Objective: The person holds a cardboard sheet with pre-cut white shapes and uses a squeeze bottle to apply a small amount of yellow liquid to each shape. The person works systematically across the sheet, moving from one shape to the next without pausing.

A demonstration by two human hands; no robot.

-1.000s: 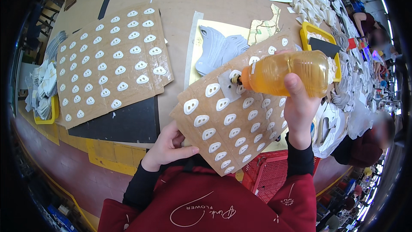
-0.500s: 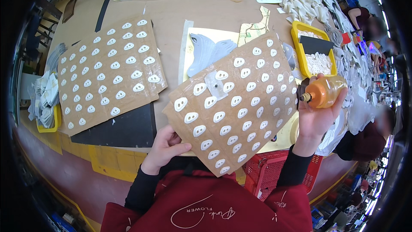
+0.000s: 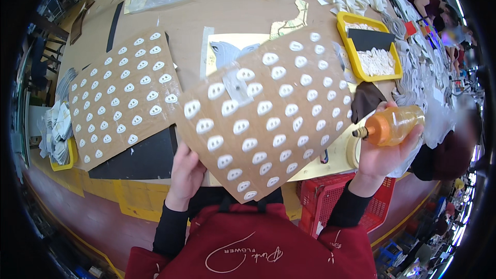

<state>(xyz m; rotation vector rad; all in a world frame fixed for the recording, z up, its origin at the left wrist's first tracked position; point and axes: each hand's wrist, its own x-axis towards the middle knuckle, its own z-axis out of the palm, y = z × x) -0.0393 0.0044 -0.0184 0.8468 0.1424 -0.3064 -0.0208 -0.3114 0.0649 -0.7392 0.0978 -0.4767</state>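
My left hand (image 3: 187, 173) pinches the near left edge of a brown board (image 3: 261, 133), its fingers partly hidden underneath. The board is tilted and raised at that side. Rows of small white rounded-triangle pieces, each with two holes, cover it, and a clear plastic patch lies near its left part. In my right hand (image 3: 380, 163) is a squeeze bottle (image 3: 398, 124) of amber liquid, with an orange cap and dark nozzle pointing left. It is held beside the board's right side, apart from the white pieces. A dark brown cloth (image 3: 368, 101) lies just behind the bottle.
Another brown board (image 3: 144, 107) with white pieces rests at left, partly over a black sheet (image 3: 142, 157). A yellow tray (image 3: 369, 76) of small white pieces stands at far right. Grey-blue cutouts (image 3: 222, 54) lie behind the held board. A red basket (image 3: 323, 196) is below the table edge.
The held board has shifted left and up with my left hand, covering more of the grey-blue cutouts. My right hand and the bottle have moved slightly right and down. The view has shifted.
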